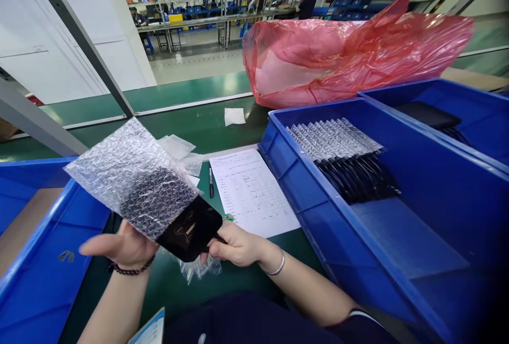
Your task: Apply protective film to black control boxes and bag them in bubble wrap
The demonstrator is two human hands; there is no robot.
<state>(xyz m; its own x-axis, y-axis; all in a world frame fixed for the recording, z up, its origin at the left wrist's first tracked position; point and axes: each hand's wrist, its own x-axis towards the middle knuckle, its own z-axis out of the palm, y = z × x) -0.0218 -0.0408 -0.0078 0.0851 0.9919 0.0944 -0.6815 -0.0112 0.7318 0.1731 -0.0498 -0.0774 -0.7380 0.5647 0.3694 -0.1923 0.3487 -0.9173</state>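
Observation:
A flat black device (192,229) with gold printing lies partly inside a clear bubble-wrap bag (129,174), its rounded end sticking out at the lower right. My right hand (234,244) is closed on that bare end, thumb on top, with a dark piece between the fingers. Under the lower left of the bag is my left hand (125,246), thumb stretched away from the plastic. Its other fingers are mostly hidden behind the bag, which seems to rest against them. Crumpled clear plastic (194,270) lies on the green bench below the device.
On the right, a blue bin (318,227) holds a row of bubble-wrapped black items (338,142). Another blue bin (477,100) stands beyond, and one (47,259) at left. A written sheet (254,190), a marker (211,182) and a pink plastic bag (350,63) lie around.

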